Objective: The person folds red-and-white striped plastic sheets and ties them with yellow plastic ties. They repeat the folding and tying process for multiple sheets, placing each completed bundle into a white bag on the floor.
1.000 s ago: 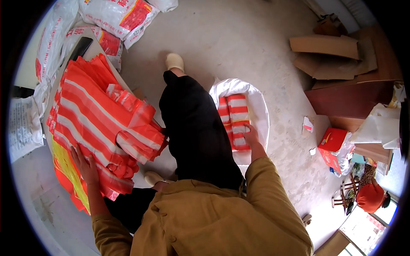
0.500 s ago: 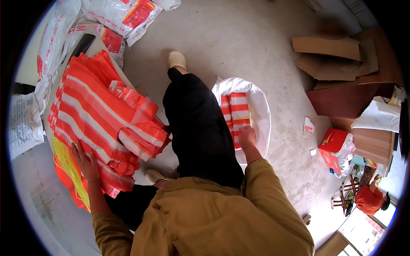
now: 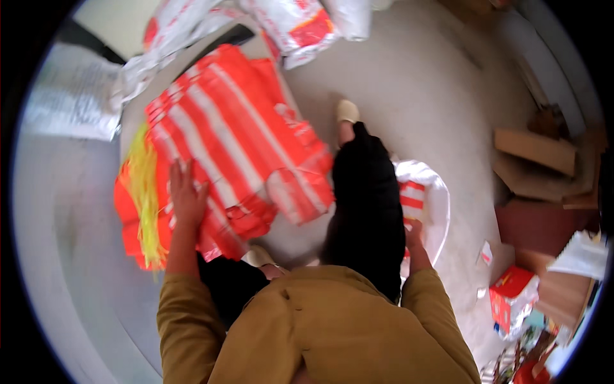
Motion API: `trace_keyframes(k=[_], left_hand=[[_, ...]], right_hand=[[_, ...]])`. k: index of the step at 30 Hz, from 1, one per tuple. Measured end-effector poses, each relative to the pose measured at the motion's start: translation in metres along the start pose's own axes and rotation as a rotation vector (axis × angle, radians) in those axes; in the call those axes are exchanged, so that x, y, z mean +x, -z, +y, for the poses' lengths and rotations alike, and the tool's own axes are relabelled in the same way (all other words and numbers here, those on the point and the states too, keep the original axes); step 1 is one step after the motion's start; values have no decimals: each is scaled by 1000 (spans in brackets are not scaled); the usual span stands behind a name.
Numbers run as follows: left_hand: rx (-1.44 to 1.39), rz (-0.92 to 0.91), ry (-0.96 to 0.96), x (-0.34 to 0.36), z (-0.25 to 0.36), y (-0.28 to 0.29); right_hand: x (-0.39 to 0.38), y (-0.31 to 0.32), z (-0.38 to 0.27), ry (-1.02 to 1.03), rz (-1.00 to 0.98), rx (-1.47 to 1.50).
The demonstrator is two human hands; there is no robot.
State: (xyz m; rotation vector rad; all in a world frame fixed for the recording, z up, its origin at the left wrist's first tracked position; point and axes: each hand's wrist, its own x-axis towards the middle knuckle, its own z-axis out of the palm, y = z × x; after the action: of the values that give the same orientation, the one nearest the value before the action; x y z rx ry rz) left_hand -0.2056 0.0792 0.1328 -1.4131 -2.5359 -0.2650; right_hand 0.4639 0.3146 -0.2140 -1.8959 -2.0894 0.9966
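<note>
My left hand (image 3: 187,198) lies with spread fingers on a stack of red-and-white striped plastic bags (image 3: 233,121); yellow plastic strands (image 3: 147,211) hang along the stack's left side. My right hand (image 3: 413,235) reaches down beside my black-trousered leg into a white sack (image 3: 435,211), against red-and-white striped bundles (image 3: 411,198). Its fingers are blurred and partly hidden, so I cannot tell whether it grips one. The stack rests on a pale surface with a black strip (image 3: 227,38) at its back.
Printed white sacks (image 3: 294,22) line the back left. Concrete floor (image 3: 409,83) surrounds my feet. Flattened cardboard (image 3: 534,147), a dark wooden piece (image 3: 531,227) and a red box (image 3: 511,297) are at right. A person in red (image 3: 531,371) is at lower right.
The view has swung, shifting stack, sack and room rightward in the picture, with some blur. My left hand stays on the stack; my right hand stays at the sack, its fingers now less visible.
</note>
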Motion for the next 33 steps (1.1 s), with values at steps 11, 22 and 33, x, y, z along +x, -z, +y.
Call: trace_keyframes(k=[11, 22, 33], left_hand=[[-38, -109, 102, -26, 84, 54], [-83, -220, 106, -43, 89, 57], [-112, -183, 184, -44, 34, 64]], right_hand=[[35, 100, -188, 180, 225, 322], [-47, 128, -482, 1164, 204, 67], [-63, 36, -567, 1382, 69, -271]])
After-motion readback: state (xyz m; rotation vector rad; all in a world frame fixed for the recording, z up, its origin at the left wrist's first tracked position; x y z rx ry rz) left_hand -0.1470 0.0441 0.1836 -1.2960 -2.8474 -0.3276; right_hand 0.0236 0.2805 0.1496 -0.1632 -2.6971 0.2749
